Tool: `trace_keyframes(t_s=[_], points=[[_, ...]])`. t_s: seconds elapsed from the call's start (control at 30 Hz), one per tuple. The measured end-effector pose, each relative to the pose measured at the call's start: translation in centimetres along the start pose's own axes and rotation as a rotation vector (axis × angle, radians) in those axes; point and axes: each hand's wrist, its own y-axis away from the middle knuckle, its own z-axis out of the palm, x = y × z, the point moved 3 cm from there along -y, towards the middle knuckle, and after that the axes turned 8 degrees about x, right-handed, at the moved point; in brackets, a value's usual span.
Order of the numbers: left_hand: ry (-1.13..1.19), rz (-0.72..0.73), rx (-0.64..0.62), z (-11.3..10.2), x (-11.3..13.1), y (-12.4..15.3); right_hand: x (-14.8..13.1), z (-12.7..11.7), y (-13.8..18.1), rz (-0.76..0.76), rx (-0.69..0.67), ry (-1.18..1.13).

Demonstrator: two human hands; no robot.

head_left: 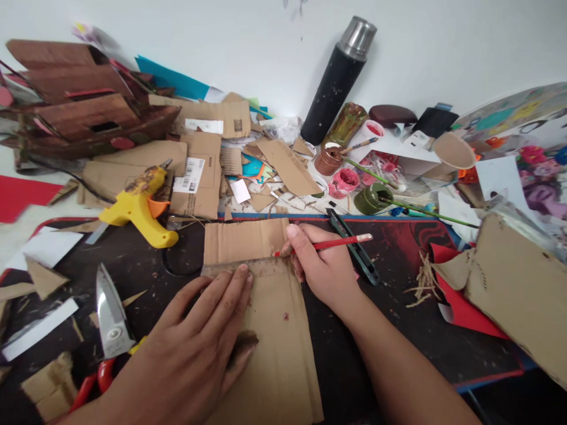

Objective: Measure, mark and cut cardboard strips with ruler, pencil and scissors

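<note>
A long strip of brown cardboard (270,330) lies on the dark mat in front of me. Across it rests a clear ruler (261,269). My left hand (195,348) lies flat with fingers stretched out, pressing the ruler and cardboard down. My right hand (321,265) is closed on a red pencil (336,242), whose tip touches the cardboard at the ruler's right end.
A yellow glue gun (137,206) sits at the upper left and red-handled scissors (108,327) at the lower left. A green-black cutter (354,248) lies beside my right hand. A black flask (339,79), paint pots, brushes, cardboard scraps and a brown cardboard model (80,106) crowd the back.
</note>
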Motion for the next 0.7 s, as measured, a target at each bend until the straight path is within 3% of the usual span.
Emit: trace_keyframes(t_s=[0.57, 0.7], points=[[-0.037, 0.067, -0.008, 0.12, -0.17, 0.39, -0.03, -0.11, -0.05, 0.013, 0.015, -0.015], [-0.028, 0.029, 0.014, 0.14, -0.11, 0.33, -0.06, -0.05, 0.01, 0.011, 0.008, -0.007]])
